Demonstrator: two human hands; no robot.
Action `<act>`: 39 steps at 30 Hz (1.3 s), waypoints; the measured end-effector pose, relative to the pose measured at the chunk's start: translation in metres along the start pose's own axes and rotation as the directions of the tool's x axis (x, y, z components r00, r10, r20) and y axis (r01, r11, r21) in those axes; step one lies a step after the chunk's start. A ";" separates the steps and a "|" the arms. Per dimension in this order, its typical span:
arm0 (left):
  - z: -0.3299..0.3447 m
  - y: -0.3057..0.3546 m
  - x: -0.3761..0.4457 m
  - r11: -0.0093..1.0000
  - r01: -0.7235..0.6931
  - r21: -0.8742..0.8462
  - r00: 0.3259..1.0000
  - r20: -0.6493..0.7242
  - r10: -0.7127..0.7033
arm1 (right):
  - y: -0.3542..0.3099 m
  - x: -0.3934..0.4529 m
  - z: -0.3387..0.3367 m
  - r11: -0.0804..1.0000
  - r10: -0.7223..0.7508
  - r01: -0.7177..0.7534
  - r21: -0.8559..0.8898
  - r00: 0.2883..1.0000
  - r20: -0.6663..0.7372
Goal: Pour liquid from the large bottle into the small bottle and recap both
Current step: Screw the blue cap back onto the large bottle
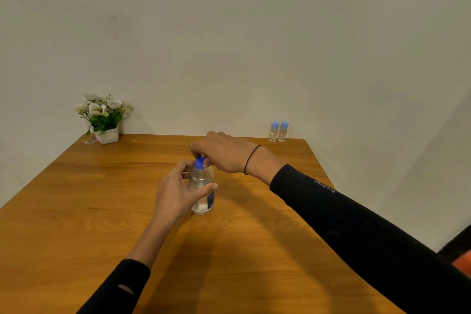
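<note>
At frame center the large bottle stands upright on the desk. The left hand grips its body; the right hand pinches its blue cap. Two small bottles stand capped, upper right.

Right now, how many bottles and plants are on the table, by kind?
Large bottle: 1, left hand gripping it, right hand on its cap
Small bottles: 2
Potted flowers: 1
Total: 4

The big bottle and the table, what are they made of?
The large bottle looks like clear glass or hard plastic: see-through, glossy; which one, I cannot tell. Its blue cap seems plastic. The table looks like wood or wood-look laminate, showing grain under a smooth sheen.
</note>
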State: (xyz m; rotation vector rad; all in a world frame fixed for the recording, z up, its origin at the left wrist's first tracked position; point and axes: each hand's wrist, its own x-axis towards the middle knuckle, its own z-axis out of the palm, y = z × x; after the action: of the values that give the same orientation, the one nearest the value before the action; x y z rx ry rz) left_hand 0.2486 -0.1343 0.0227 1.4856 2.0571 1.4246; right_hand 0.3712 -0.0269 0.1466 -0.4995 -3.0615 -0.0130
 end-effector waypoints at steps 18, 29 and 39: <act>0.001 -0.001 0.000 0.999 0.002 0.036 1.000 -0.026 -0.001 | 0.000 0.000 -0.002 0.997 -0.082 0.081 -0.007 0.996 -0.027; 0.001 0.001 0.000 0.999 0.026 0.020 1.000 -0.005 -0.026 | 0.001 0.000 -0.003 0.998 -0.062 0.062 0.002 0.998 0.028; 0.001 0.001 -0.001 0.999 0.028 0.019 1.000 -0.008 -0.028 | -0.001 0.003 0.000 0.996 -0.062 0.063 -0.061 0.998 0.012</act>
State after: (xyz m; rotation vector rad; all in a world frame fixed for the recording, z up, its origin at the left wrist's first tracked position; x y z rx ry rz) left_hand 0.2498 -0.1344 0.0227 1.4545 2.0935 1.4069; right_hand 0.3683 -0.0271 0.1467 -0.4075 -3.0937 -0.1074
